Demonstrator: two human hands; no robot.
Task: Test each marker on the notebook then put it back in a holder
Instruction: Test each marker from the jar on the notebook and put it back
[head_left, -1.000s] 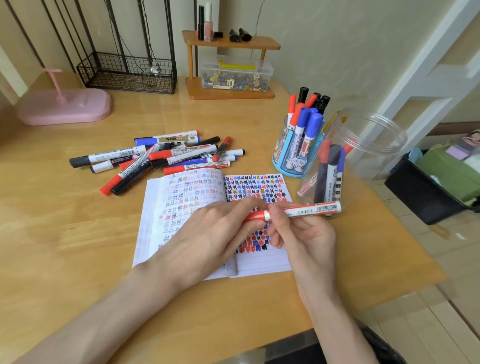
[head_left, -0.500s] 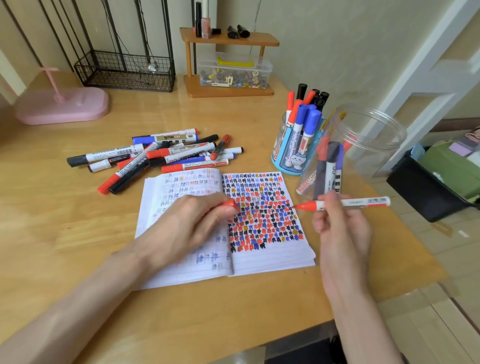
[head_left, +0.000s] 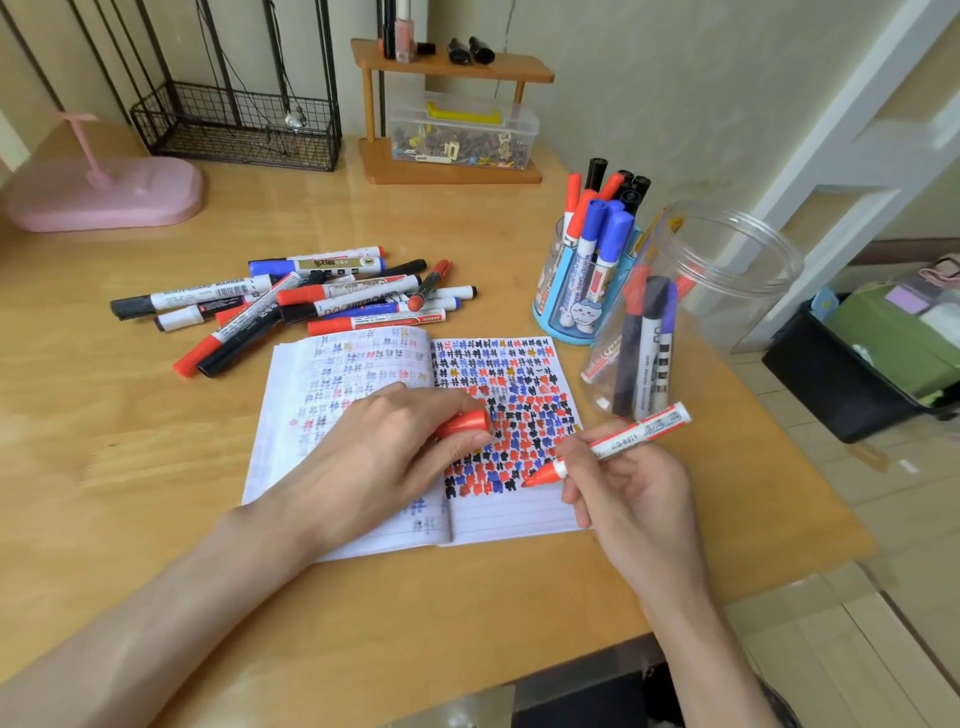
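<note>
Centre of frame: open notebook (head_left: 509, 512) flat on wooden table (head_left: 130, 467), right page crowded with red, blue, black marks. Right hand (head_left: 631, 499) pinches uncapped red marker (head_left: 618, 441) in writing grip, tip at lower edge of marks; contact with page cannot tell. Left hand (head_left: 395, 457) rests on notebook, fingers curled round red cap (head_left: 464, 423). Upper left: pile of loose markers (head_left: 322, 301). Upper right: blue holder (head_left: 558, 306) with upright markers, clear jar (head_left: 727, 291) just beside it, few more inside

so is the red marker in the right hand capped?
No: the red marker in the right hand shows a bare tip at the notebook, and the left hand grips the red cap.
</note>
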